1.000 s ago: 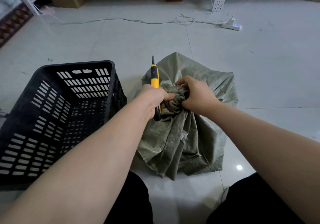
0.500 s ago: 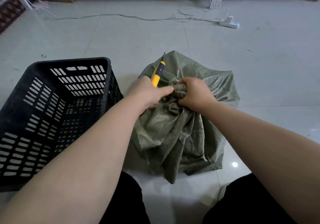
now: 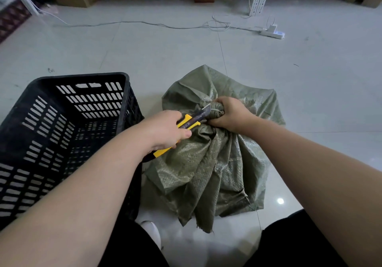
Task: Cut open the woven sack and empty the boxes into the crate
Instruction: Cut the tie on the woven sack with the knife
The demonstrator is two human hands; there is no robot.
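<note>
Sack: the sack (image 3: 217, 163) lies on the floor (image 3: 165, 45) straight ahead of my knees, just right of the crate (image 3: 82, 76), its mouth gathered into a neck (image 3: 216, 112) on top.
Right hand: my right hand (image 3: 231, 114) is clenched round the neck from the right, holding the bunch tight.
Left hand: my left hand (image 3: 165, 129) is wrapped round the yellow knife (image 3: 190, 121).
Knife axis: it runs from lower left up to the right, the blade (image 3: 205, 109) out, its tip at the neck's left side and close to my right knuckles.
Deciding relation: the neck sits between my hands, and the blade points straight at the hand that holds it. The left hand is the one that cuts.
Tie: too small to make out what binds the neck.
Boxes: hidden inside the sack.
Crate: stands open-topped on my left, within reach for tipping.
Step, as I judge it: starting the cut at the neck; emptying not yet begun.
Risk, as I judge it: a slip along that axis runs into my right fingers, so I should cut across the neck, not toward them.
</note>
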